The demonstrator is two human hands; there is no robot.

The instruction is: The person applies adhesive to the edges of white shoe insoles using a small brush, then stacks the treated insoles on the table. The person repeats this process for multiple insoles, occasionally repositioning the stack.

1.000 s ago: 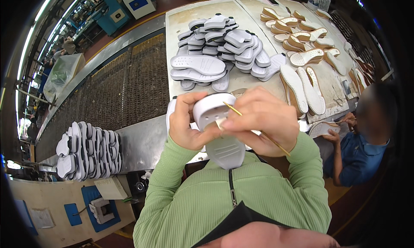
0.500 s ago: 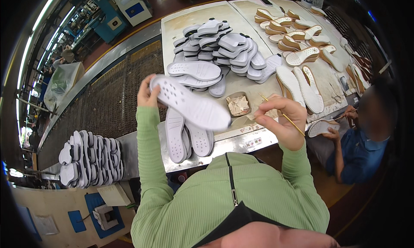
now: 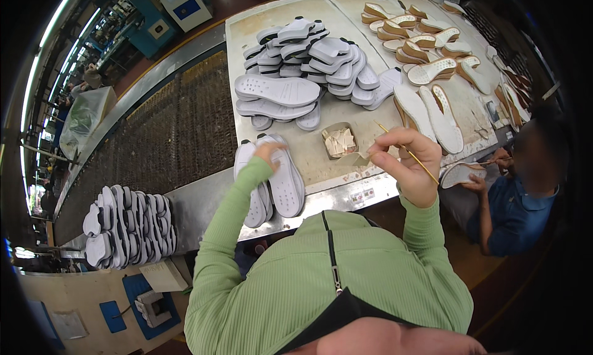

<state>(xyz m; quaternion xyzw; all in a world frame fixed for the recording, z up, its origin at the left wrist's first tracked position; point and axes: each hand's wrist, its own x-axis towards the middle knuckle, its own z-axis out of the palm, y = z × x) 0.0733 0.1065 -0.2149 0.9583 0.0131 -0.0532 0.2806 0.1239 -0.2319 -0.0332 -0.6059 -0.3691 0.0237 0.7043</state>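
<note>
Watching from afar, I see the left hand [image 3: 270, 154] over a white sole [image 3: 287, 185], left of the scrap box [image 3: 325, 142] (its fingers blur, so I cannot tell whether they grip). Right of that box, the right hand [image 3: 407, 173] pinches a thin golden stick [image 3: 426, 170]. White soles [image 3: 327, 66] heap up beyond the box, leftward.
</note>
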